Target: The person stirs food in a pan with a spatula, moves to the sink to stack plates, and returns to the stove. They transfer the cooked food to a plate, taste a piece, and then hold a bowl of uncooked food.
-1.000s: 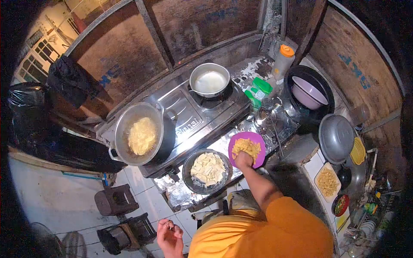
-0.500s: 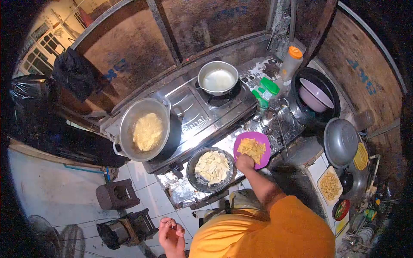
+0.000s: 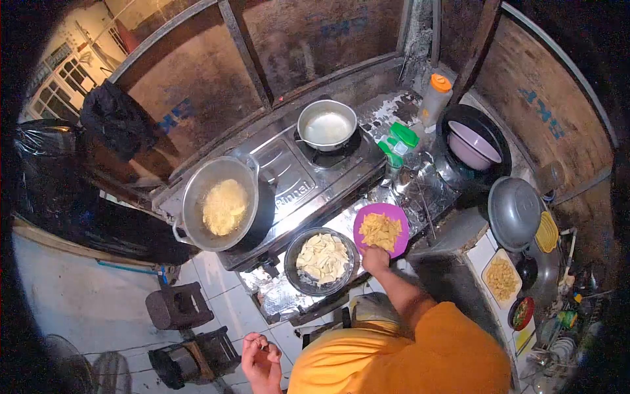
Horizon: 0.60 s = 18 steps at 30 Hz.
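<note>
My right hand (image 3: 375, 260) is at the near rim of a purple plate (image 3: 401, 222) heaped with yellow fried chips (image 3: 381, 231). Its fingers look closed by the lowest chips, and what they hold is hidden. Just left of the plate sits a dark-rimmed bowl (image 3: 289, 276) of pale, uncooked-looking slices (image 3: 323, 258). Low in the view, away from the counter, my left hand (image 3: 260, 360) is raised with loosely bent fingers and nothing visible in it. On the stove's left side, a large pot (image 3: 190, 203) holds bubbling oil with a golden batch (image 3: 225, 207) in it.
A smaller pot (image 3: 327, 123) of liquid stands on the far burner of the stove (image 3: 289, 190). Behind the plate are a green container (image 3: 404, 134) and an orange-capped jug (image 3: 435, 100). To the right are a basin (image 3: 474, 146), a grey lid (image 3: 516, 213) and a tray of pieces (image 3: 502, 279).
My right hand has drawn back slightly from the chips toward the plate's near rim. My left hand stays about where it was. The whole view has shifted a little.
</note>
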Tool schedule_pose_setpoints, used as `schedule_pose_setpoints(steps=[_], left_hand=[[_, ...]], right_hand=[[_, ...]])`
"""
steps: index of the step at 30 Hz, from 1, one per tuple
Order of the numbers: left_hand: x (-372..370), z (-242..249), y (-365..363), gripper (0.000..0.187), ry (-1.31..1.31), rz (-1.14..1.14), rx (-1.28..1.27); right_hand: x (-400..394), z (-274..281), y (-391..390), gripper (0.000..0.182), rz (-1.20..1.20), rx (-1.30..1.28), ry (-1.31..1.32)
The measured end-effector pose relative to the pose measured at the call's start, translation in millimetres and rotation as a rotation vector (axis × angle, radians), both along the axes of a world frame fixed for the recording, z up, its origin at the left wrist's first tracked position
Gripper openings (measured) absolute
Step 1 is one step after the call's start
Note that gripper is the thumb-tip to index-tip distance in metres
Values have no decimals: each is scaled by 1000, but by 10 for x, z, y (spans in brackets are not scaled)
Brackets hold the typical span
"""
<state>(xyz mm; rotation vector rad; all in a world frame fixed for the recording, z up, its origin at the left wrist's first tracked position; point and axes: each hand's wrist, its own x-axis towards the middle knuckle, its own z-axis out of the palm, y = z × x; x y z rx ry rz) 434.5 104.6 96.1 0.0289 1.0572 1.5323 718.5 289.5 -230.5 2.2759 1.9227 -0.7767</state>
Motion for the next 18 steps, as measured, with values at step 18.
schedule_pose_setpoints(steps=[18], left_hand=[[-830, -30, -622, 24, 62, -51, 128]], right_hand=[[-697, 2437, -587, 27, -399, 634, 1024]])
